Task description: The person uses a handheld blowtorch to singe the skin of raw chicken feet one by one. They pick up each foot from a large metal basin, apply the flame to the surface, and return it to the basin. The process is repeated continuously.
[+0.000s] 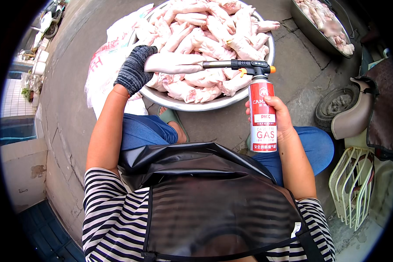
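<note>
My left hand (135, 69), in a grey and black striped knit glove, grips one end of a pale pig's trotter (173, 64). The trotter lies level above a wide metal basin (196, 106) heaped with more trotters (213, 42). My bare right hand (278, 113) is wrapped around the red and white gas canister (263, 131) of a blowtorch. The torch head (252, 65) is black with an orange trigger and knob. Its metal nozzle (217, 64) points left, at the cleft end of the held trotter. No flame can be made out.
White plastic sacks (108, 62) with red print lie against the basin's left side. A second basin (309, 19) of meat stands at the upper right. Parked at the right is a scooter with a front wheel (337, 104) and a pale wire basket (352, 186). My black apron (216, 203) covers my lap.
</note>
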Available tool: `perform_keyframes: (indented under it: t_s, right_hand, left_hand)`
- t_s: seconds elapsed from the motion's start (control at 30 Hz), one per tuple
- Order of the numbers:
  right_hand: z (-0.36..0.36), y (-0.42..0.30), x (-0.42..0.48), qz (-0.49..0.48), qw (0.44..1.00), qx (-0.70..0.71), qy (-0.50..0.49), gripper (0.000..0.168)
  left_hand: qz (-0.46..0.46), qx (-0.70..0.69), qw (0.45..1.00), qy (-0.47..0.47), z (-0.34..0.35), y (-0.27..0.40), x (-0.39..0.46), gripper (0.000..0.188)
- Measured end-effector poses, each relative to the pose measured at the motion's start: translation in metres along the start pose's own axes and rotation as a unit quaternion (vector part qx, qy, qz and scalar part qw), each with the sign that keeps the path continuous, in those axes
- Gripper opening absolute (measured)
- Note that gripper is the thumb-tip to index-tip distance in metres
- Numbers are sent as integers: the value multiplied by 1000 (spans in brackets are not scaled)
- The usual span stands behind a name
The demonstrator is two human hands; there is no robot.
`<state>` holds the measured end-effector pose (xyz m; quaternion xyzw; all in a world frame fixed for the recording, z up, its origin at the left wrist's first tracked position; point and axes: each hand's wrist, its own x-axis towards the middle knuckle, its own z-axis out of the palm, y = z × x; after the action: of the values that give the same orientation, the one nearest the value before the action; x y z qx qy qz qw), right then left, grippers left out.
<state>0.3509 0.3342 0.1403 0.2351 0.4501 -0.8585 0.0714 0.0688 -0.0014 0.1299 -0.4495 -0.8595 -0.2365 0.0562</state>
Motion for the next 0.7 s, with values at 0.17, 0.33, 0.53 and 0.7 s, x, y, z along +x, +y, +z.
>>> perform_keyframes:
  t_s: [0.17, 0.33, 0.53, 0.7]
  right_hand:
    - [-3, 0, -1, 15, 1000, 18, -5, 56]
    - [-1, -1, -1, 27, 998, 55, -17, 57]
    - [1, -2, -2, 20, 997, 74, -27, 58]
    - [3, 0, -5, -2, 999, 44, -27, 56]
  left_hand:
    - [12, -2, 1000, 17, 0, 4, 1, 64]
    - [12, -19, 999, 37, -1, 1, 0, 63]
    - [1, -28, 998, 48, -1, -1, -2, 61]
    - [6, -32, 997, 67, -2, 0, -1, 62]
